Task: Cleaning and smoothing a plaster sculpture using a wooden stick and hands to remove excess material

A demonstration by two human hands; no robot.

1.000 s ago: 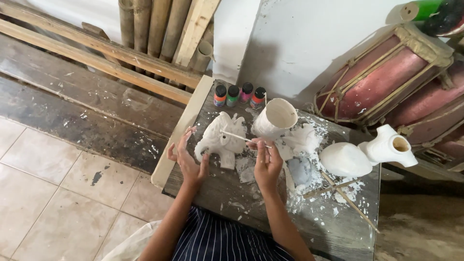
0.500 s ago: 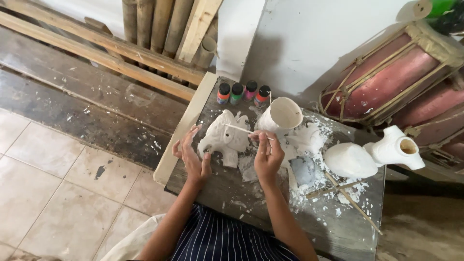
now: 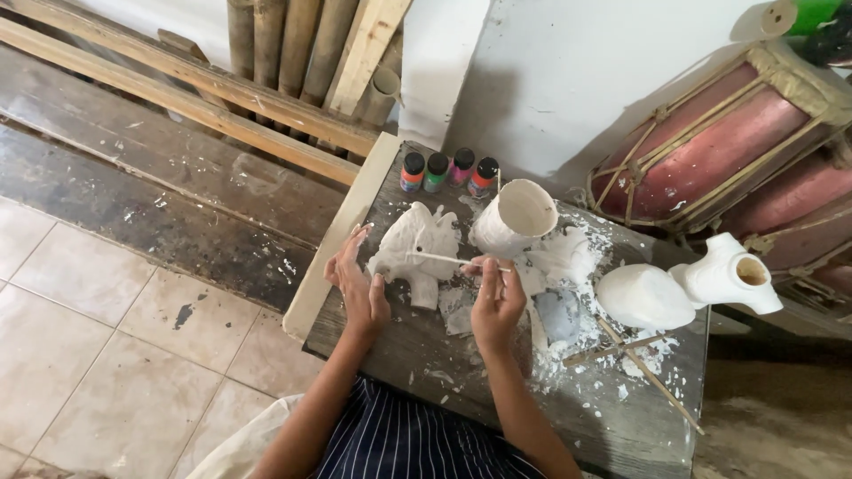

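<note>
**White figurine worked w/ thin stick on tabletop**

Left hand [image 3: 359, 288]: fingers spread, resting against left side of white plaster figurine [image 3: 417, 248]; steadying contact, grip not clenched. Right hand [image 3: 497, 297]: pinch grip on thin stick [image 3: 444, 258], tip laid across figurine's front. Figurine lies on grey tabletop [image 3: 461, 390], near its back-left edge, between both hands. Behind it: row of four small paint bottles [image 3: 448, 171], caps dark. Just right of figurine: white cylindrical cup [image 3: 515, 217]. Further right: white plaster debris [image 3: 568, 293], white jug-shaped piece [image 3: 683, 288] on its side, crossed sticks [image 3: 635, 359]. Drums [image 3: 728, 142] beyond tabletop, right.
</note>
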